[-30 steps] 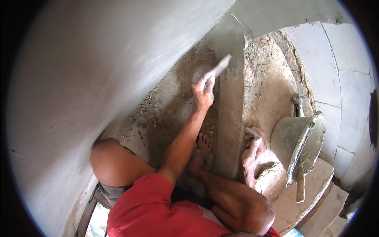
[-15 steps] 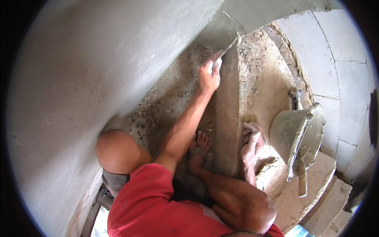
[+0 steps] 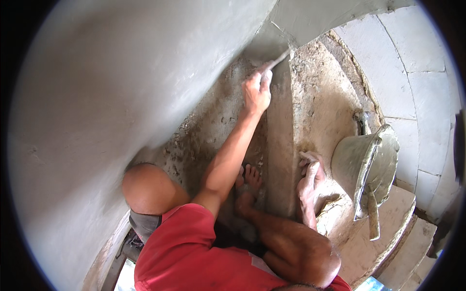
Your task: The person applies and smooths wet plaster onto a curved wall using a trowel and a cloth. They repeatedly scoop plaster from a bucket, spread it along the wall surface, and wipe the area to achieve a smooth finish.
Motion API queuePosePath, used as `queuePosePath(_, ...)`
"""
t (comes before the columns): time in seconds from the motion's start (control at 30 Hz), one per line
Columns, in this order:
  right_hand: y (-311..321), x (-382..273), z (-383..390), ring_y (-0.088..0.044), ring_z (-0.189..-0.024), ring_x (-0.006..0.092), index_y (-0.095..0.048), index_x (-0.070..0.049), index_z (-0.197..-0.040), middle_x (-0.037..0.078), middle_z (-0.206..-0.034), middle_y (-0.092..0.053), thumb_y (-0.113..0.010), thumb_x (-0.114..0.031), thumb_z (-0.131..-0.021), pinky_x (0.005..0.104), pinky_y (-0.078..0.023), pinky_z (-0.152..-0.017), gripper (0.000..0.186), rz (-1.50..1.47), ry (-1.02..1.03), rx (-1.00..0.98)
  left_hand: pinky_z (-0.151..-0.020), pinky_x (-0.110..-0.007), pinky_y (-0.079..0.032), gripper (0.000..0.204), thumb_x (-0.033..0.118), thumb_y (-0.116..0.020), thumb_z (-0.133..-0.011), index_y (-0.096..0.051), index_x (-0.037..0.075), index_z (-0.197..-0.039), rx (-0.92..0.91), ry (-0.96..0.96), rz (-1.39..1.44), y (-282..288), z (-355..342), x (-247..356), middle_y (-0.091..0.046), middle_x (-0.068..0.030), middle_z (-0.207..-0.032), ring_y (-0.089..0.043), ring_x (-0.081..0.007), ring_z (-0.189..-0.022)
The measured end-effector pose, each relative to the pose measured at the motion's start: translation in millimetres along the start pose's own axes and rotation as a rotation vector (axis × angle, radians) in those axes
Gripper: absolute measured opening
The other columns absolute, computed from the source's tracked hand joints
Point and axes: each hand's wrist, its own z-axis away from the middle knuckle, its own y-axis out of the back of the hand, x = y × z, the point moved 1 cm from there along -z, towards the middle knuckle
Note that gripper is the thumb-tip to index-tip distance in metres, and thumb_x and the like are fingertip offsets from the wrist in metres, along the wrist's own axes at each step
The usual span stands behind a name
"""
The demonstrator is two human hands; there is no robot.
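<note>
My left hand reaches forward along the wall, its fingers closed round a thin, flat, mortar-smeared tool. Its exact kind is unclear because it shows nearly edge-on. The tip touches the grey plaster at the corner where the step's upright face meets the wall. Lower down on the right, my right hand rests on the rough step, pale with dried mortar. Its fingers are loosely bent and apart, with nothing visible in them. A grey bucket lies tilted beside this hand.
A smooth grey plastered wall curves along my left. A wooden handle juts from the bucket's mouth. Pale slabs line the far right, and lower steps descend at the bottom right. My bare foot stands between my arms.
The tool has tilted slightly flatter, its tip a little lower at the corner. My left hand stays almost in place, and my right hand has not moved. The view has shifted slightly.
</note>
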Motion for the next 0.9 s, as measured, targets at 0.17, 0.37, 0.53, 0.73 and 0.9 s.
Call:
queuePosePath(0.17,1,-1,0,-0.068,-0.102,0.0276,-0.080,0.003,-0.112,0.015,-0.103,-0.071,-0.051,-0.035,-0.117,0.0380,-0.052,-0.089,0.048,0.004,0.008,-0.006,-0.071,-0.035,-0.061,0.030,0.024,-0.064,-0.111,-0.077,0.009,-0.134,0.012,-0.152,0.161,15,52,8,-0.083,-0.0120,-0.100,-0.076,-0.0161,-0.083)
queuePosePath(0.37,3,-1,0,-0.068,-0.102,0.0274,-0.080,0.002,-0.112,0.014,-0.099,-0.071,-0.052,-0.032,-0.116,0.0387,-0.052,-0.090,0.044,-0.003,-0.016,0.011,-0.099,-0.037,-0.058,0.032,0.007,-0.065,-0.109,-0.066,-0.013,-0.134,0.122,0.041,0.821,22,40,14,-0.075,-0.0166,-0.127,-0.072,-0.0206,-0.112)
queuePosePath(0.53,4,-4,-2,-0.069,-0.099,0.0299,-0.079,0.002,-0.112,0.016,-0.100,-0.071,-0.057,-0.025,-0.114,0.0404,-0.053,-0.090,0.035,0.008,0.032,-0.003,-0.109,-0.041,-0.054,0.040,0.006,-0.064,-0.108,-0.060,-0.012,-0.143,0.080,0.177,1.085,20,24,58,-0.070,-0.0162,-0.137,-0.068,-0.0237,-0.126)
queuePosePath(0.73,5,-7,-3,-0.070,-0.099,0.0324,-0.078,0.001,-0.110,0.018,-0.105,-0.074,-0.062,-0.023,-0.112,0.0414,-0.054,-0.090,0.029,0.018,0.062,0.018,-0.110,-0.042,-0.054,0.043,0.009,-0.066,-0.107,-0.059,-0.009,-0.145,-0.028,0.347,1.121,16,35,118,-0.071,-0.0169,-0.138,-0.071,-0.0242,-0.122)
queuePosePath(0.9,1,-8,0,-0.071,-0.101,0.0324,-0.077,0.000,-0.115,0.018,-0.110,-0.074,-0.067,-0.023,-0.110,0.0410,-0.055,-0.093,0.026,0.073,0.007,0.004,-0.102,-0.032,-0.053,0.032,0.007,-0.073,-0.103,-0.071,-0.005,-0.132,-0.211,0.523,1.055,1,63,163,-0.074,-0.0110,-0.128,-0.069,-0.0161,-0.112)
